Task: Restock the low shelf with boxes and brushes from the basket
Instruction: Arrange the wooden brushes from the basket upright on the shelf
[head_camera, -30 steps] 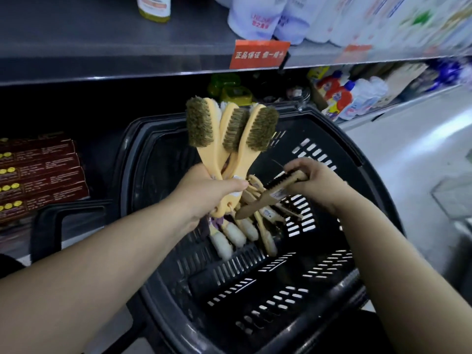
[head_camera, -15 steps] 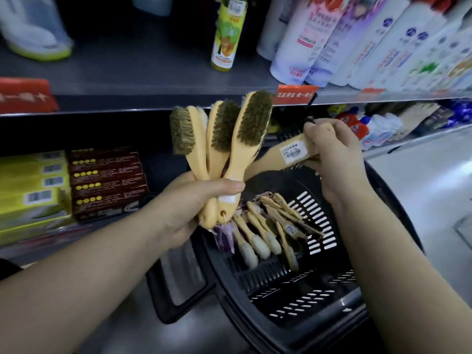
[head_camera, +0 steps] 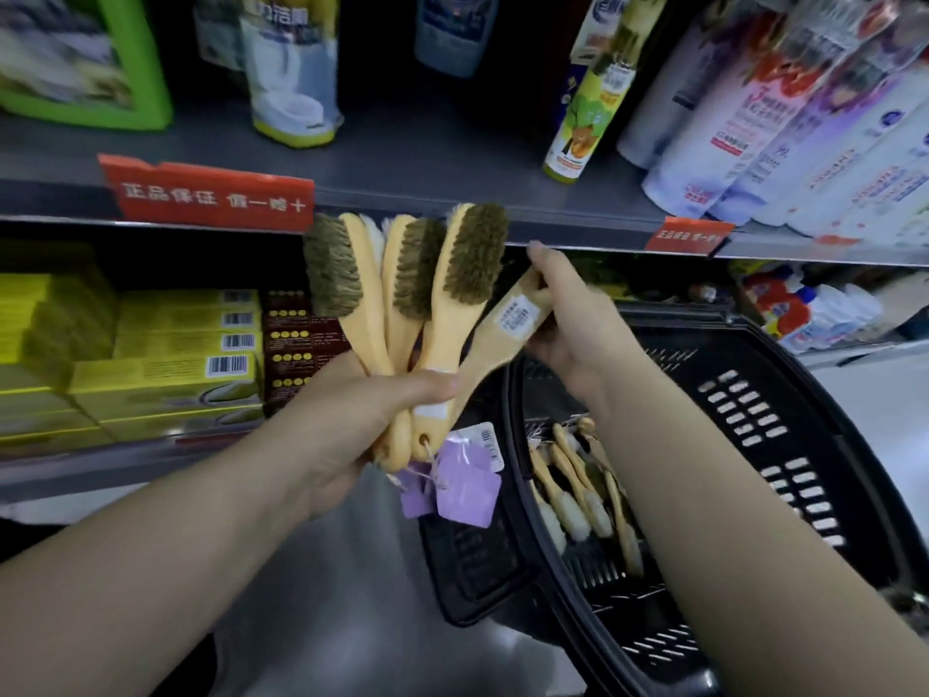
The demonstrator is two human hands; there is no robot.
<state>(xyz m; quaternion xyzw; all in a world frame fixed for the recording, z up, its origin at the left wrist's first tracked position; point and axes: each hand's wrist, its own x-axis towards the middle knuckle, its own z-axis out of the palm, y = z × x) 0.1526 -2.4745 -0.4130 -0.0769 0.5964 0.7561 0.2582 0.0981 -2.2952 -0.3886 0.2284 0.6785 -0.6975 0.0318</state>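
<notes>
Head view: left hand (head_camera: 352, 420) grips three brushes (head_camera: 452, 294) by the handles; right hand (head_camera: 568, 319) holds a fourth brush (head_camera: 502, 334), its handle meeting the bunch. Gathering step, likely; next, tuck it in, then carry all to the low shelf (head_camera: 100, 465).

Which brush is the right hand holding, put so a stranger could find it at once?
Start at the black basket at lower right; just above its far rim the right hand grips one pale wooden brush. Unlike the three bristle-up brushes fanned in the left hand, it shows a white barcode sticker and no bristles.
</notes>
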